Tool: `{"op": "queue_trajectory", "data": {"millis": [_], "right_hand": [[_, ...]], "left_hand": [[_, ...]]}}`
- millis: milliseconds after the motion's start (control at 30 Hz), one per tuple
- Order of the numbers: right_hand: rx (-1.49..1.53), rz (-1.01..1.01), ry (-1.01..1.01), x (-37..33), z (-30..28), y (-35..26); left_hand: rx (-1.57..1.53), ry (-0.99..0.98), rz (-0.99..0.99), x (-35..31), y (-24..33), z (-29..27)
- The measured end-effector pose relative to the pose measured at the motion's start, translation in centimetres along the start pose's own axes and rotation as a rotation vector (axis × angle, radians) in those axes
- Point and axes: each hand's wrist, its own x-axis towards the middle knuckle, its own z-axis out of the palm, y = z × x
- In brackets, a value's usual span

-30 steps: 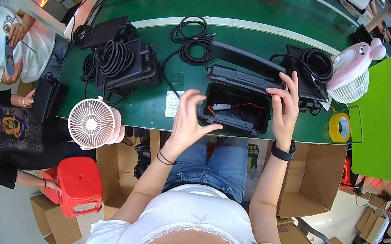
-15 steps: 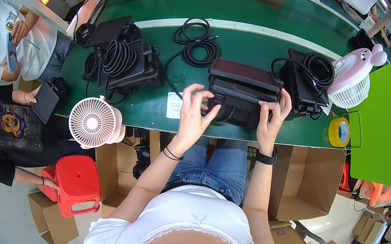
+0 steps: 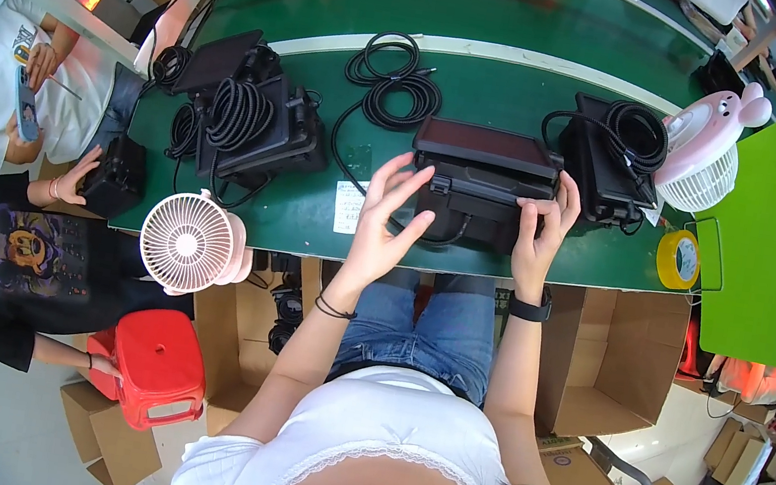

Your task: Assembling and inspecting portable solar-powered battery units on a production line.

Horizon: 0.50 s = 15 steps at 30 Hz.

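Note:
A black latched case [image 3: 487, 182] with a dark flat panel [image 3: 489, 145] on top sits before me on the green bench, near its front edge. My left hand [image 3: 391, 223] is at its left front corner, fingers and thumb spread apart beside the left latch [image 3: 440, 184]. At the right front corner, the bent fingers of my right hand [image 3: 544, 228] grip the case by its right-hand latch area, which they partly hide. A black cable runs from the case to a loose coil [image 3: 403, 102] behind it.
Black cases with coiled cables stand at left [image 3: 270, 125] and right [image 3: 604, 159]. A pink fan [image 3: 185, 242] is at the front left edge, a pink-and-white fan [image 3: 704, 139] at right near yellow tape [image 3: 677, 260]. A co-worker's hand [image 3: 71, 183] touches a black case at left.
My left fingers have moved off the left latch, which now shows more plainly. My right hand stays at the right corner. The co-worker's black case at left has been turned and moved toward the bench.

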Motion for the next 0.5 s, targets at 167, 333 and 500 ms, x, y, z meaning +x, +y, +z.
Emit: {"op": "queue_trajectory", "data": {"millis": [167, 333, 500], "right_hand": [[-0.008, -0.005, -0.003, 0.0, -0.1, 0.0], [0.043, 0.015, 0.015, 0.2, -0.2, -0.8], [0.067, 0.066, 0.184, -2.4, -1.4, 0.3]], "left_hand": [[0.209, 0.023, 0.071, 0.6, 0.3, 0.4], [-0.058, 0.080, 0.018, 0.6, -2.5, 1.4], [-0.280, 0.105, -0.123, 0.2, -2.0, 2.3]]}}
